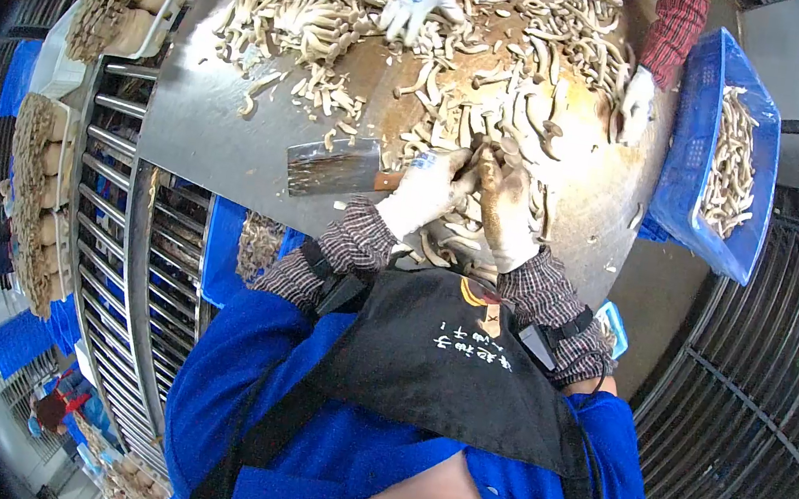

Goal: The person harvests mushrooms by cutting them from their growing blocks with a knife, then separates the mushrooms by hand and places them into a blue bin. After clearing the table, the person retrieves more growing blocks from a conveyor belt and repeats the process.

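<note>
Both my hands wear white gloves with dirty fingertips and sit close together at the table's near side. My left hand [428, 188] is curled at the mushroom pile [529, 105], its fingers near my other hand; what it holds is hidden. My right hand [504, 203] has its fingers pressed together around something at the same spot, too small to name. A cleaver [334, 168] with a wooden handle lies flat on the metal table [224, 125], its handle end beside my left hand. Loose mushrooms lie under and around both hands.
Across the table are a co-worker's gloved hands [420, 0] [637, 107] among mushrooms. A blue basket [686, 146] holding mushrooms stands at the right edge. On the left are a roller conveyor [108, 201] and trays of mushroom clusters [49, 193]. More people are at the far lower left.
</note>
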{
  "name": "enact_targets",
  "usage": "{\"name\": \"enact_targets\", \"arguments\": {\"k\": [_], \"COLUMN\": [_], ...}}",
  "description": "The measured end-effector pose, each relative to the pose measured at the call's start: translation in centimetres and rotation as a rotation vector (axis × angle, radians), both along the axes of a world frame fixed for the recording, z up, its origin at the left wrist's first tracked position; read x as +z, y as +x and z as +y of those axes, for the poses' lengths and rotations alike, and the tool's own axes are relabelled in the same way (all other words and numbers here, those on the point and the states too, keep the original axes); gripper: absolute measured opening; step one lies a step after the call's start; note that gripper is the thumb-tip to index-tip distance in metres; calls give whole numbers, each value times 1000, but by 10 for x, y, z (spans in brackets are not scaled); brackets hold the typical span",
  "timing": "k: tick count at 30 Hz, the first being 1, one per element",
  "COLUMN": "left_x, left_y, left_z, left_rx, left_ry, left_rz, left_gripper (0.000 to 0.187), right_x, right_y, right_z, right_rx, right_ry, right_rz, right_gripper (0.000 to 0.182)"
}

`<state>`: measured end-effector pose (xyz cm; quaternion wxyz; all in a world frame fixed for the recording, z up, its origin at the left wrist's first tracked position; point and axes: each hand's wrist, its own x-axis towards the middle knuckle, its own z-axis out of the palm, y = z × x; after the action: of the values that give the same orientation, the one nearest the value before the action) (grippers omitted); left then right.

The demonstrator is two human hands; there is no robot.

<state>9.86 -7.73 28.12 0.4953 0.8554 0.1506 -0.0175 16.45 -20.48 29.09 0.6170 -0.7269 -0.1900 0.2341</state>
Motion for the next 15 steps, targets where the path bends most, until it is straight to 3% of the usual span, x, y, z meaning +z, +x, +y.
{"name": "enact_targets", "arguments": {"k": [1, 3, 4, 5, 7, 8, 9, 11, 12, 13, 14, 15], "left_x": [-1, -13, -34, -37, -47, -53, -59, -27, -32, -40, -41, -42], "left_y": [0, -2, -5, -4, -1, 1, 1, 8, 12, 16, 22, 26], "left_z": [3, 6, 4, 13, 40, 45, 48, 54, 59, 67, 78, 86], "left_rx": [6, 33, 254, 381, 467, 468, 468, 412, 401, 401, 347, 319], "left_ry": [3, 38, -182, -200, -308, -362, -362, -19, 93, 97, -111, -3], "left_rz": [0, 9, -125, -156, -5, -211, -211, -146, -144, -146, -114, 62], "left_gripper": [28, 23, 23, 26, 34, 39, 39, 38, 38, 38, 40, 47], "right_x": [-1, -1, 5, 8, -15, -5, 0, 4, 2, -6, -16, -25], "right_y": [0, 4, 5, 7, 22, 24, 24, 23, 23, 23, 23, 25], "right_z": [1, 3, 5, 6, -2, -1, -1, 0, 0, 0, 0, -1], "right_rx": [-44, -36, -111, -187, -155, -121, -103, -96, -106, -106, -113, -121], "right_ry": [-12, -36, -38, -40, -37, -52, -58, -128, -190, -186, -109, -33], "right_rz": [-111, -6, -66, -126, -61, 21, 62, 134, 167, 166, 120, 75], "right_gripper": [30, 34, 37, 39, 48, 49, 50, 51, 52, 52, 52, 53]}}
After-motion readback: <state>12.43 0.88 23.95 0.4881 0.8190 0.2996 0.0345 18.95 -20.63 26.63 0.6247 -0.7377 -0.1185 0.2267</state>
